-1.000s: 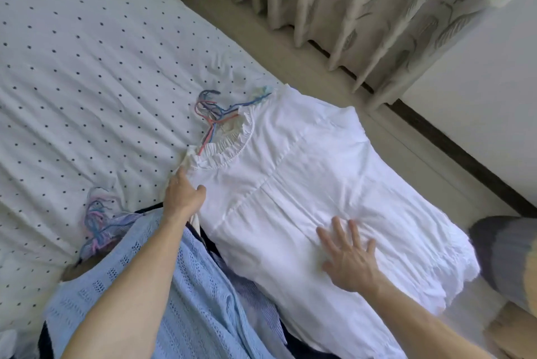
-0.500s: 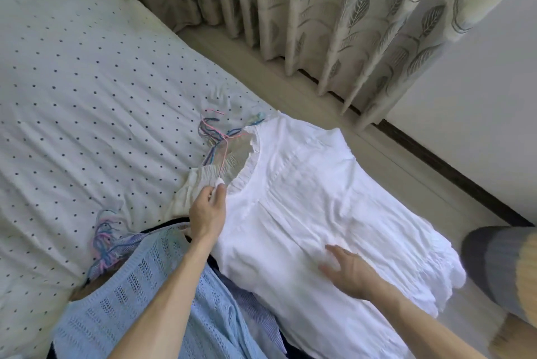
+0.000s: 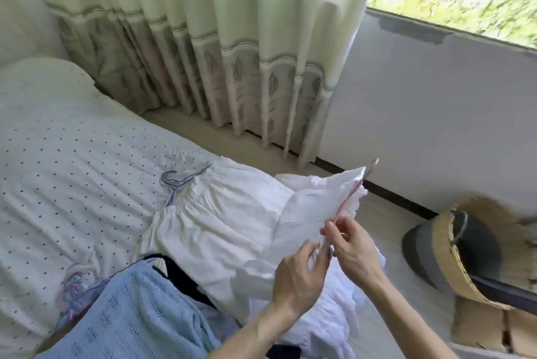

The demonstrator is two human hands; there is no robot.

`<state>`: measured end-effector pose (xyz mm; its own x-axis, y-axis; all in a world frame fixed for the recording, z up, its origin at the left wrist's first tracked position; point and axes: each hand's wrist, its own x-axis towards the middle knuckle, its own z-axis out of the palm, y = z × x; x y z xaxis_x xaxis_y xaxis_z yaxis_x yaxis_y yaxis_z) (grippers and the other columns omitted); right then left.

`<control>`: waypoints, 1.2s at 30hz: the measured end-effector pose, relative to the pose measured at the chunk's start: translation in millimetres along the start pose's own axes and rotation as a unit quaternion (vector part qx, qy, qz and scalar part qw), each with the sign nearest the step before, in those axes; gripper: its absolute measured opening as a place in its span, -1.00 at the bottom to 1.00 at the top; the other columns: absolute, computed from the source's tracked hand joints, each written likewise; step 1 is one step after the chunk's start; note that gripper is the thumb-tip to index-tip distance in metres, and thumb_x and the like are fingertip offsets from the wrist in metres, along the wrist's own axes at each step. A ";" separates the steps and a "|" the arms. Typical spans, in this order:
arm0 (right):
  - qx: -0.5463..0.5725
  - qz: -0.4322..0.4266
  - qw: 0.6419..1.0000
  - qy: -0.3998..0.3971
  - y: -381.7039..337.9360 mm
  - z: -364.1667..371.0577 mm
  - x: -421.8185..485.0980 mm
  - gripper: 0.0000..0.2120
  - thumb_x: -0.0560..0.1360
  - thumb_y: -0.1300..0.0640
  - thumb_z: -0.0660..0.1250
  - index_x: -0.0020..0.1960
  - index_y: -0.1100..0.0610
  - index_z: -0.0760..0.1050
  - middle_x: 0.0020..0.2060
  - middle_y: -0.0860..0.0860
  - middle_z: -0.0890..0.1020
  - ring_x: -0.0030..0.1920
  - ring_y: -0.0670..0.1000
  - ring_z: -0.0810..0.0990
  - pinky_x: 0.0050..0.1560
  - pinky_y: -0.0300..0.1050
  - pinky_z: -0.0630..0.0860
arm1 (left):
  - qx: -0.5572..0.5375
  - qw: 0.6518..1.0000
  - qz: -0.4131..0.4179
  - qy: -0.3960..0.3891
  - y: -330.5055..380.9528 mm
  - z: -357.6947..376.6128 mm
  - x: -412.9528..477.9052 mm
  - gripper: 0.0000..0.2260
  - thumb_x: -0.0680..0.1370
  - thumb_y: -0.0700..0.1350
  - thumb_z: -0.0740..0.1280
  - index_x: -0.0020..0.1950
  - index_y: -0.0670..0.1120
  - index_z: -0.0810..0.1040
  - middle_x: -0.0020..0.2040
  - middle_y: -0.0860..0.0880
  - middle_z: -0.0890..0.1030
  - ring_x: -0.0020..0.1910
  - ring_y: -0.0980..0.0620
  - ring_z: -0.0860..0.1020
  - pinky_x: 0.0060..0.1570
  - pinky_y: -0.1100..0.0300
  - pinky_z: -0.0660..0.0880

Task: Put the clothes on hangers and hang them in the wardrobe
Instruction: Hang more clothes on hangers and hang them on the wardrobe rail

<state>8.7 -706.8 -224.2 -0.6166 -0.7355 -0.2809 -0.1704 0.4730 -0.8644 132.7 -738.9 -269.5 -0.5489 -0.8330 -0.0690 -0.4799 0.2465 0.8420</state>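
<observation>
The white dress [image 3: 220, 228] is lying on the dotted bed [image 3: 72, 155] at the centre of the view, its gathered neck pointing toward ten o'clock and its hem end raised toward two o'clock. The left hand [image 3: 299, 274] and the right hand [image 3: 354, 251] are meeting at about four o'clock from centre, both with fingers curled and pinching the lifted white fabric. A thin pink hanger [image 3: 350, 194] is running up from between the fingers toward one o'clock, its tip poking past the fabric edge. A bundle of hangers [image 3: 174, 184] is lying just beside the neck. A blue knitted top [image 3: 130, 315] is sitting at seven o'clock, overlapping the dress. A basket [image 3: 465, 257] is standing at four o'clock, and a curtain [image 3: 232, 39] is hanging at twelve o'clock.
</observation>
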 end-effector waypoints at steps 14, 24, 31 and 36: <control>-0.064 -0.026 0.984 0.167 43.5 -271.0 -272.5 -0.85 0.61 0.11 0.31 -0.10 -0.02 0.61 -0.24 -0.10 0.68 -0.25 -0.12 0.56 -0.12 -0.22 0.50 | 0.170 0.843 0.498 -0.116 265.3 83.6 -8.8 -0.37 0.53 0.30 0.19 0.54 0.07 0.26 0.52 -0.01 0.29 0.48 -0.03 0.27 0.44 0.00 0.21; -0.085 0.081 0.891 0.438 86.6 -376.3 -454.7 -0.92 0.56 -0.01 0.37 -0.06 -0.11 0.65 -0.20 -0.18 0.69 -0.13 -0.13 0.63 0.01 -0.18 0.51 | 0.067 0.738 0.580 -0.338 418.8 199.7 -161.1 -0.70 0.54 0.26 0.31 -0.22 0.08 0.50 -0.30 0.16 0.54 -0.30 0.08 0.53 -0.28 0.10 0.49; -0.160 0.286 0.770 0.547 140.0 -386.8 -563.6 -0.48 0.46 -0.42 0.10 -0.11 0.00 0.54 -0.21 -0.09 0.60 -0.02 -0.06 0.50 -0.01 -0.10 0.47 | 0.000 0.701 0.578 -0.418 471.3 276.4 -246.3 -0.68 0.55 0.21 0.34 -0.18 -0.03 0.54 -0.36 0.14 0.48 -0.36 0.17 0.45 -0.42 0.34 0.29; -0.235 0.365 0.701 0.565 138.7 -387.4 -601.0 -0.58 0.51 -0.37 0.02 -0.23 -0.11 0.43 -0.22 -0.13 0.48 -0.06 0.02 0.38 0.02 -0.11 0.33 | -0.018 0.656 0.603 -0.453 504.7 326.2 -285.1 -0.69 0.58 0.20 0.30 -0.16 -0.01 0.52 -0.24 0.08 0.54 -0.22 0.12 0.50 -0.28 0.28 0.36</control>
<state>57.9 -11.2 -13.7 -0.8417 0.5145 0.1638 0.4365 0.8269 -0.3546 -176.2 -215.4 0.6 -0.7040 0.5981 0.3831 0.6854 0.4306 0.5872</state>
